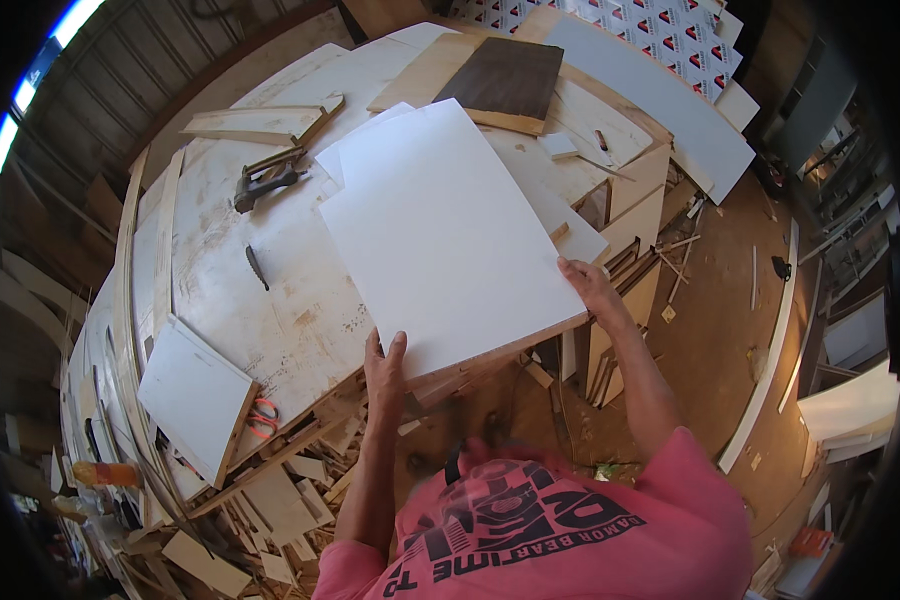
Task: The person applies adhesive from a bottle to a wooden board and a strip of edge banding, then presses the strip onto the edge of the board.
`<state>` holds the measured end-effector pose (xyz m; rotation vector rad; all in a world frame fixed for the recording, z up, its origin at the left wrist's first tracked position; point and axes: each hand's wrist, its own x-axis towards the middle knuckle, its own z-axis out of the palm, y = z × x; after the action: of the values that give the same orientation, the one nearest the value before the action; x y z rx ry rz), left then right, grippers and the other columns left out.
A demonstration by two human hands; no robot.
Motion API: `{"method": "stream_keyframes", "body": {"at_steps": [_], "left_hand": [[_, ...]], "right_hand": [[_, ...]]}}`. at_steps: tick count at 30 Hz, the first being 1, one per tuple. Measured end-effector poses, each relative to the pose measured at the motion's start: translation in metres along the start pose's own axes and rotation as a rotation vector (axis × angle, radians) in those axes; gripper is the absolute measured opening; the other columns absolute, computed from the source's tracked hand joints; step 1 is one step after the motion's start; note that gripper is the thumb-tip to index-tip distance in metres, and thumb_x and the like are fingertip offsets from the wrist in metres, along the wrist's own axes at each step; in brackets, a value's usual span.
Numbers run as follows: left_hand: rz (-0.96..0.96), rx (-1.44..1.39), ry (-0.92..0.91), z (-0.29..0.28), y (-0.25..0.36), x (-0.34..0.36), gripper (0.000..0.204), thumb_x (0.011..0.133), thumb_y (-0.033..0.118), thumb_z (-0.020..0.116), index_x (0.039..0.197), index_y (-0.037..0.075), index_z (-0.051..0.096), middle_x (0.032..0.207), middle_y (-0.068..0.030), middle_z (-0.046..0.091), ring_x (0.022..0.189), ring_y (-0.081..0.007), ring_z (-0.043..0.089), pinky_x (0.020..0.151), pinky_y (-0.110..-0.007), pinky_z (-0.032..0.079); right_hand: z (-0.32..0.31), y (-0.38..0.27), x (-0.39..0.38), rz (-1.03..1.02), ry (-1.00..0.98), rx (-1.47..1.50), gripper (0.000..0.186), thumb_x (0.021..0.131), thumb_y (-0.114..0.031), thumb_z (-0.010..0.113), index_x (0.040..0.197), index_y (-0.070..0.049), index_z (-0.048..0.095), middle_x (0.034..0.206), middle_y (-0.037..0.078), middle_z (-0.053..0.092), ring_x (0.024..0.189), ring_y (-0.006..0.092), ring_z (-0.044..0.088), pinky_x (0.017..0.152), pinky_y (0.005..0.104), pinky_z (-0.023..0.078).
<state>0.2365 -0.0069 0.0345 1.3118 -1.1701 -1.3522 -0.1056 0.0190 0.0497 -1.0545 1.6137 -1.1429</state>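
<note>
A white rectangular board [450, 230] with a pale wooden edge lies across the near part of the worktable, with more white sheets [370, 130] under its far end. My left hand [386, 370] grips its near left corner, thumb upward. My right hand [588, 285] grips its right edge near the near right corner. A dark nail gun [265, 185] lies to the left of the board, and a dark curved object [256, 265] lies below that. A smaller white panel [192, 395] rests at the table's near left, beside red-handled scissors [264, 418].
The worktable [300, 320] also holds long wooden strips [168, 230], a dark brown panel [495, 80] and a large grey panel [670, 120] at the back. Offcuts [285, 500] are heaped below its near left edge. Brown floor [720, 350] with scattered strips is at the right.
</note>
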Motion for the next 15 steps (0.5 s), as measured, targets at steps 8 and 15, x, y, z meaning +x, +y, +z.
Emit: {"method": "stream_keyframes", "body": {"at_steps": [8, 15], "left_hand": [[0.046, 0.797, -0.213, -0.007, -0.007, 0.063, 0.061, 0.095, 0.049, 0.043, 0.140, 0.009, 0.039, 0.134, -0.0239, 0.044, 0.122, -0.0358, 0.042, 0.100, -0.044, 0.038], [-0.118, 0.485, 0.114, -0.081, -0.013, 0.003, 0.062, 0.095, 0.044, 0.049, 0.142, 0.006, 0.035, 0.131, -0.0253, 0.044, 0.117, -0.0326, 0.051, 0.096, -0.040, 0.042]], "right_hand": [[-0.088, 0.039, 0.072, -0.273, 0.677, -0.639, 0.068, 0.094, -0.047, 0.047, 0.139, 0.003, 0.034, 0.125, 0.029, 0.049, 0.114, 0.0358, 0.053, 0.096, 0.0398, 0.042], [-0.077, 0.134, 0.011, 0.317, 0.375, 0.214, 0.057, 0.096, -0.049, 0.044, 0.140, -0.013, 0.035, 0.128, 0.014, 0.051, 0.109, 0.0243, 0.055, 0.090, 0.0389, 0.046]]}}
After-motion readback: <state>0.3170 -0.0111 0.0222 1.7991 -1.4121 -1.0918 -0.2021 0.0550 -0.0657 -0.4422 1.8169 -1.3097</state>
